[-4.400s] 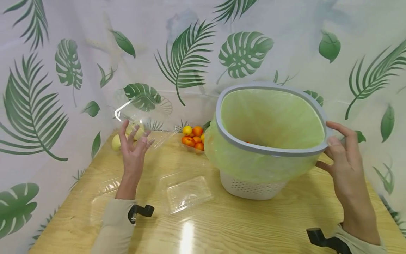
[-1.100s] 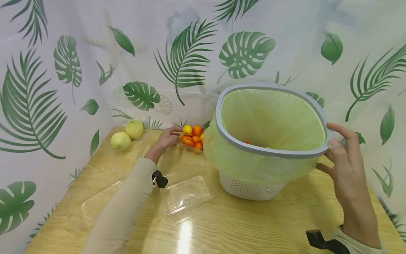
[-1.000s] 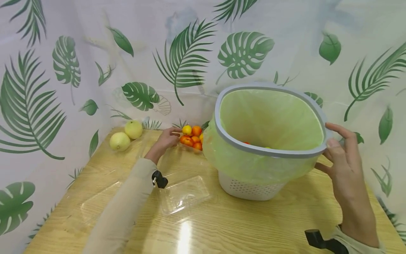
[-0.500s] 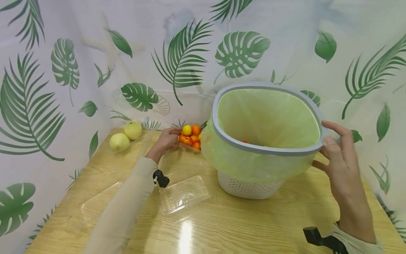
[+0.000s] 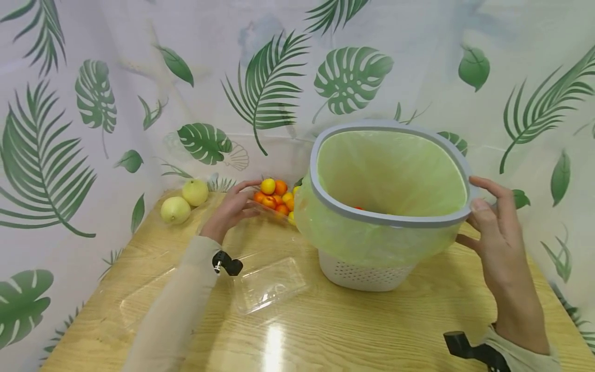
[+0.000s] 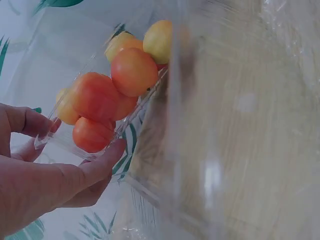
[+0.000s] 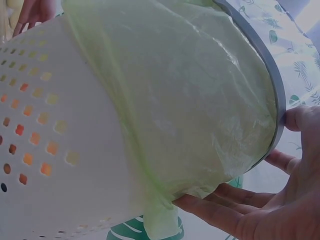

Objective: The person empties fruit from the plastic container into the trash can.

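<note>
In the head view, my left hand (image 5: 234, 207) is at the back of the table, beside a clear plastic box (image 5: 275, 219) of small orange, red and yellow round fruits (image 5: 268, 201). The left wrist view shows my thumb and fingers pinching the end of this box, around the fruits (image 6: 95, 97). My right hand (image 5: 502, 248) holds the grey rim (image 5: 468, 204) of a white perforated bin (image 5: 367, 276) lined with a pale green bag (image 5: 372, 243). Red and orange bits show through the bin's holes in the right wrist view. The bin's bottom is mostly hidden.
Two pale yellow-green round fruits (image 5: 175, 210) lie at the back left. An uncovered clear tray (image 5: 271, 285) sits in front of the bin, and another clear plastic piece (image 5: 146, 294) is at the left. A leaf-print curtain (image 5: 260, 93) stands behind the table.
Earlier, my left hand held a clear plastic piece up at the left; then it reached the fruit box. Since half a second ago, box and hand have shifted left, uncovering more fruit. My right hand stays on the rim.
</note>
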`<action>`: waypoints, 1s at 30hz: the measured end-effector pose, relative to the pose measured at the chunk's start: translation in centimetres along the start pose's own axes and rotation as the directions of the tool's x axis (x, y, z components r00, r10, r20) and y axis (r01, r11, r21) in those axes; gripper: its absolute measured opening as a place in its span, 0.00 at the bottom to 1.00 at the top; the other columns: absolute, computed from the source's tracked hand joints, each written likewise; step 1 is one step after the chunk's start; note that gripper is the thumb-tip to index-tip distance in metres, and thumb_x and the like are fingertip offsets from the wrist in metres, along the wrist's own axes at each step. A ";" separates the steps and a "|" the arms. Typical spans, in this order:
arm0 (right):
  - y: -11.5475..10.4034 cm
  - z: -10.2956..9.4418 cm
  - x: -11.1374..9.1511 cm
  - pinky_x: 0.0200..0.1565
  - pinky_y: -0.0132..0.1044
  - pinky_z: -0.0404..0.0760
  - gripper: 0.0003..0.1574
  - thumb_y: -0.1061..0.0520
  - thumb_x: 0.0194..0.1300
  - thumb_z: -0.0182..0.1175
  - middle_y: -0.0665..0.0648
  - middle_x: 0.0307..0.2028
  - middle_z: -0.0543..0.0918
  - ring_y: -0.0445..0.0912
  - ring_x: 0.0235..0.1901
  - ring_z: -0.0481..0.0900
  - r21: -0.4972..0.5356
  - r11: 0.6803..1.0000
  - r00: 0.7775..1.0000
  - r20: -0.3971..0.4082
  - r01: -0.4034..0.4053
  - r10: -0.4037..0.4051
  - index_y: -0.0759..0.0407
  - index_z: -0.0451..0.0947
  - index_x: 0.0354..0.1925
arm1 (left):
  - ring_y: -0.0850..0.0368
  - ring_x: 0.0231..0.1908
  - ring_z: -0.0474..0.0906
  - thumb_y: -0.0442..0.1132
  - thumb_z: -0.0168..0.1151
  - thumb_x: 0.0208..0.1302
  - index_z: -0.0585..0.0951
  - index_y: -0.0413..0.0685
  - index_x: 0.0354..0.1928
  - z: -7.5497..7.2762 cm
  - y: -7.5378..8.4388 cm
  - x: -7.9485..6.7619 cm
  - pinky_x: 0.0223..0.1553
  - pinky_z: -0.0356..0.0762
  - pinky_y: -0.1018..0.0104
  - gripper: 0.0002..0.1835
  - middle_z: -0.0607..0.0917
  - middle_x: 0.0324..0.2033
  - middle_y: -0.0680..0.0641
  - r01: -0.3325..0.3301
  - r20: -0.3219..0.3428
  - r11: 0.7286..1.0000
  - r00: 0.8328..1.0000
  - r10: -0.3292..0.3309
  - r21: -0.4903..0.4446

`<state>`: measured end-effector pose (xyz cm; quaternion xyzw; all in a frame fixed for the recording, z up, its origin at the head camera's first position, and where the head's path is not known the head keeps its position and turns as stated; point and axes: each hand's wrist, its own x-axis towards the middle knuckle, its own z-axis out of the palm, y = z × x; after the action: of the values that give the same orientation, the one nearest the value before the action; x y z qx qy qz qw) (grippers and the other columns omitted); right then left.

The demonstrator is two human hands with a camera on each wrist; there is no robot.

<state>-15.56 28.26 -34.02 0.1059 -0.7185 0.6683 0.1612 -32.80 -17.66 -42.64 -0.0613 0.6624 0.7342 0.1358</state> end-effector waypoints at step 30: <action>0.2 0.1 0.2 0.40 0.28 0.83 0.29 0.52 0.82 0.44 0.57 0.70 0.63 0.43 0.63 0.76 0.026 1.000 1.000 -0.005 0.009 -0.009 0.49 0.59 0.77 | 0.51 0.41 0.78 0.31 0.46 0.79 0.65 0.54 0.73 -2.1 2.0 -7.5 0.53 0.80 0.66 0.24 0.69 0.59 0.42 -0.340 -0.141 0.881 0.940 0.310 -0.328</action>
<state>-15.82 28.20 -34.12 0.1098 -0.7088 0.6771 0.1646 -26.34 -20.82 -38.91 -0.0034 0.5282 0.8486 -0.0303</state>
